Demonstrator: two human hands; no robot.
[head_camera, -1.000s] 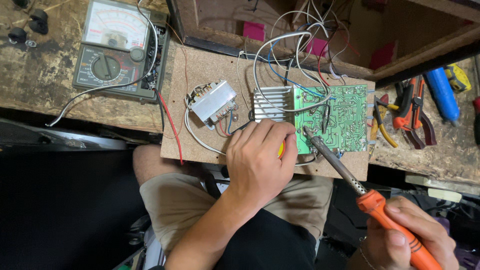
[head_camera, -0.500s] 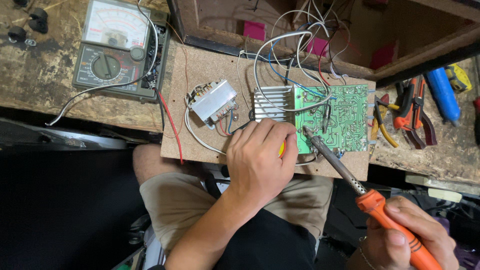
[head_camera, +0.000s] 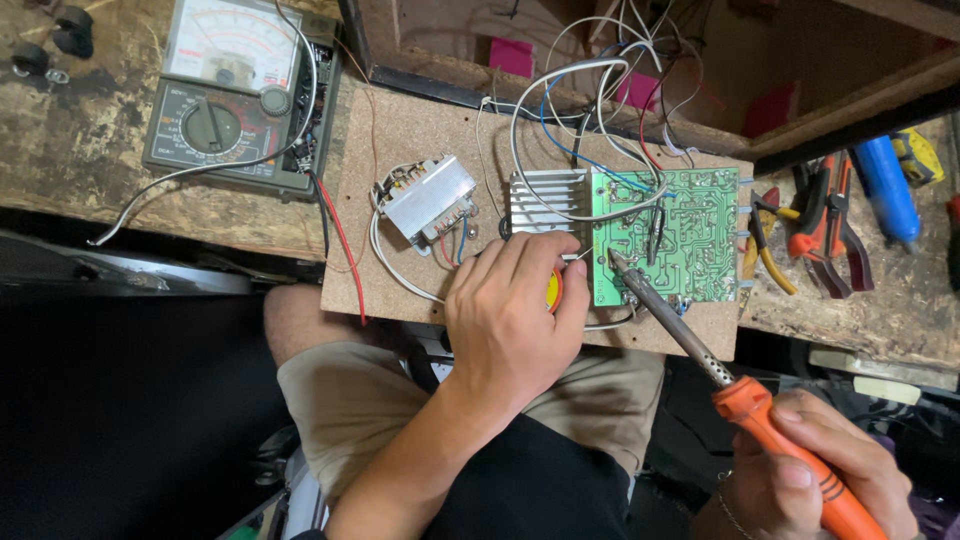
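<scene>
While the left hand (head_camera: 515, 315) pins the board, the right hand's (head_camera: 800, 480) grip clenches the soldering iron (head_camera: 730, 390) pointing up-left

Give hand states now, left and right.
Left hand: closed on a small yellow object beside the green circuit board.
Right hand: closed on the orange soldering iron.

An electronics repair workshop. A scarred wooden workbench (head_camera: 120, 180) carries an analogue multimeter (head_camera: 235, 95) with its test leads, orange-handled pliers (head_camera: 815, 225) and a blue-handled tool (head_camera: 888, 190). A particle-board panel (head_camera: 410, 135) bears a small transformer (head_camera: 428, 197), a finned aluminium heat sink (head_camera: 545, 200) and a green printed circuit board (head_camera: 675, 235) trailing loose coloured wires (head_camera: 610, 110). An orange-handled soldering iron (head_camera: 745, 400) points at the board.
</scene>
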